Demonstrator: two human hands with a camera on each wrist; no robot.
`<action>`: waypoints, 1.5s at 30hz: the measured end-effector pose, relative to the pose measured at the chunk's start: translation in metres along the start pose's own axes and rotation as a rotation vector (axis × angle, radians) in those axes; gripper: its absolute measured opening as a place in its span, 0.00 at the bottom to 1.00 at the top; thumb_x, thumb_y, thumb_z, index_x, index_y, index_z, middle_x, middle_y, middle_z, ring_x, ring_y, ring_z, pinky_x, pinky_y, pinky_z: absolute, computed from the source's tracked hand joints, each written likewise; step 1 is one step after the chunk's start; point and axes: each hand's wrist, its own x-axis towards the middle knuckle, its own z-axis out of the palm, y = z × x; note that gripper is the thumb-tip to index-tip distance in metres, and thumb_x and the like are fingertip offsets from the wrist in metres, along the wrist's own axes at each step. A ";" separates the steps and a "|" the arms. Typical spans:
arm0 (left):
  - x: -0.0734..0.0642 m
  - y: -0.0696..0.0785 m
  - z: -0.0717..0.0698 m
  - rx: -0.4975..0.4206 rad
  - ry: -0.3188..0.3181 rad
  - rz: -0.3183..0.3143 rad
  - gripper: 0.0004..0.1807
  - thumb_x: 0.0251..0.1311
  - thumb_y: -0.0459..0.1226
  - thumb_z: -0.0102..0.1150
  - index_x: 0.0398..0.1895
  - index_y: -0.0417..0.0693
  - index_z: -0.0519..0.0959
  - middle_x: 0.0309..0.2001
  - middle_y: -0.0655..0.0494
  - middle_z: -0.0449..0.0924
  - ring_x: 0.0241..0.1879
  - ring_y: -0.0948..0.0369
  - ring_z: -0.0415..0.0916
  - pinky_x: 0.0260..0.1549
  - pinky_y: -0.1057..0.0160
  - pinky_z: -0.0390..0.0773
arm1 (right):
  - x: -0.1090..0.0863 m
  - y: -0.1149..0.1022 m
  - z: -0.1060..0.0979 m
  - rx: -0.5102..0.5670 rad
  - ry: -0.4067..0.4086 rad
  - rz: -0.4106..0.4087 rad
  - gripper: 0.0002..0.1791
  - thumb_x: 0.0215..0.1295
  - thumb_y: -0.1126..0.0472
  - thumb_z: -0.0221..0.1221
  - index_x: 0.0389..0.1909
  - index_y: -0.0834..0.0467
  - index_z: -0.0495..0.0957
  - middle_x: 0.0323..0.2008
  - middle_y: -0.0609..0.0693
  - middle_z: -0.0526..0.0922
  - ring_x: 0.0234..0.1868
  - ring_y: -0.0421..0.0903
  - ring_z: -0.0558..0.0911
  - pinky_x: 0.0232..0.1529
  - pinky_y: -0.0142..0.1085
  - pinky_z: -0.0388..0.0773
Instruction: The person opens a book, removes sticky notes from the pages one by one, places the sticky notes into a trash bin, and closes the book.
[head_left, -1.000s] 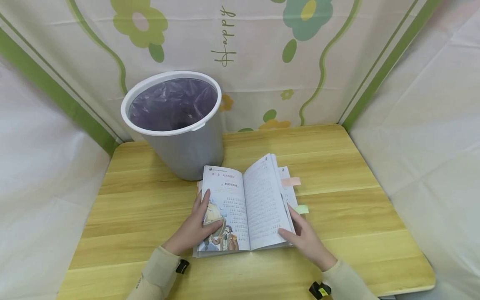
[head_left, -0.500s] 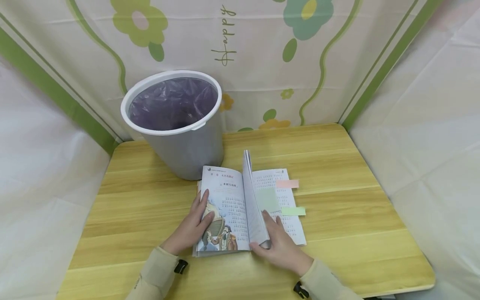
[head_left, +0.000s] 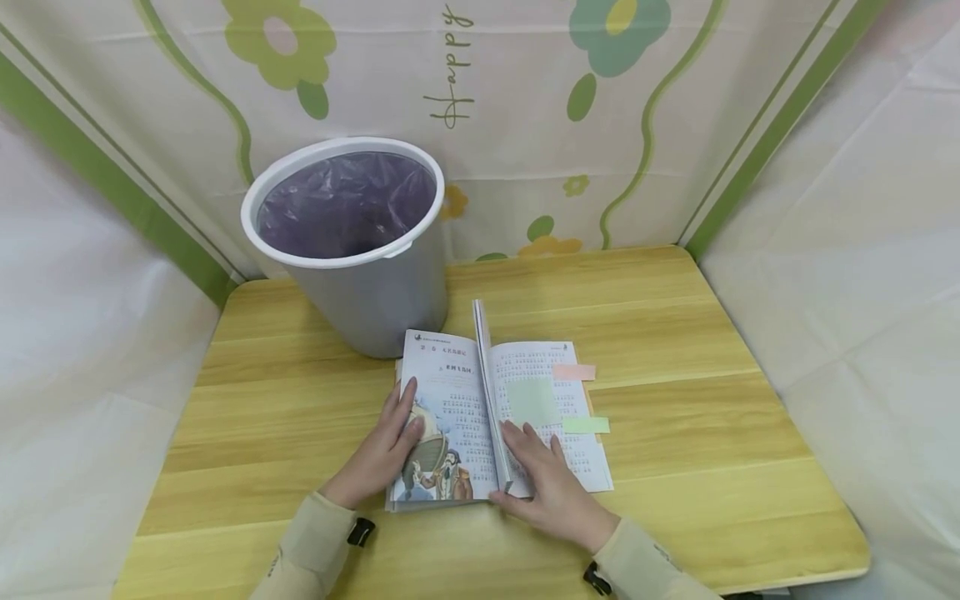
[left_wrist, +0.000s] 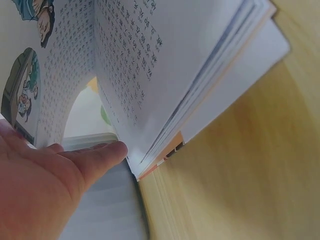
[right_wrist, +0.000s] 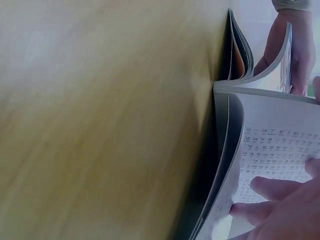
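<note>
An open book lies near the table's front, a pirate-like figure printed on its left page. My left hand grips the left side, thumb on the page. Between the halves a bundle of pages stands nearly upright. At its lower end is my right hand, thumb to its left and fingers to its right, holding it. On the right page are a pale green square sticky note, a pink tab and a green tab, both sticking out past the edge. Printed text shows beside my right fingers.
A grey bin with a white rim and a purple liner stands behind the book, to the left. The wooden table ends at a flowered curtain at the back, with white sheets on both sides.
My right hand has moved left, swinging the bundle of pages from the right half up to nearly upright. This has uncovered the right page with its square note. My left hand has stayed in place.
</note>
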 end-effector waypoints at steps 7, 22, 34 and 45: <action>0.000 -0.001 0.000 -0.026 0.018 0.004 0.34 0.79 0.48 0.36 0.81 0.52 0.40 0.79 0.41 0.30 0.75 0.38 0.37 0.67 0.34 0.44 | 0.003 -0.002 0.001 -0.051 -0.057 0.021 0.50 0.57 0.36 0.66 0.78 0.34 0.51 0.74 0.57 0.58 0.73 0.65 0.55 0.63 0.74 0.42; -0.001 -0.009 -0.003 -0.059 0.072 0.038 0.29 0.81 0.42 0.28 0.80 0.44 0.44 0.79 0.41 0.38 0.75 0.40 0.38 0.70 0.39 0.43 | 0.003 0.001 0.005 -0.168 -0.066 -0.035 0.47 0.62 0.34 0.59 0.78 0.38 0.50 0.72 0.59 0.62 0.71 0.67 0.58 0.63 0.73 0.47; 0.000 -0.015 -0.008 -0.113 0.127 0.018 0.30 0.80 0.46 0.28 0.77 0.38 0.54 0.76 0.43 0.52 0.75 0.47 0.48 0.71 0.45 0.48 | 0.005 -0.002 0.010 -0.234 -0.065 -0.040 0.43 0.61 0.35 0.61 0.76 0.37 0.58 0.71 0.60 0.64 0.70 0.68 0.60 0.61 0.75 0.50; -0.002 -0.020 -0.010 -0.048 0.124 -0.104 0.34 0.79 0.51 0.29 0.76 0.37 0.55 0.75 0.43 0.55 0.73 0.45 0.53 0.69 0.46 0.53 | 0.003 -0.003 0.015 -0.322 -0.071 -0.081 0.32 0.63 0.41 0.63 0.69 0.38 0.71 0.71 0.62 0.63 0.69 0.72 0.60 0.58 0.77 0.52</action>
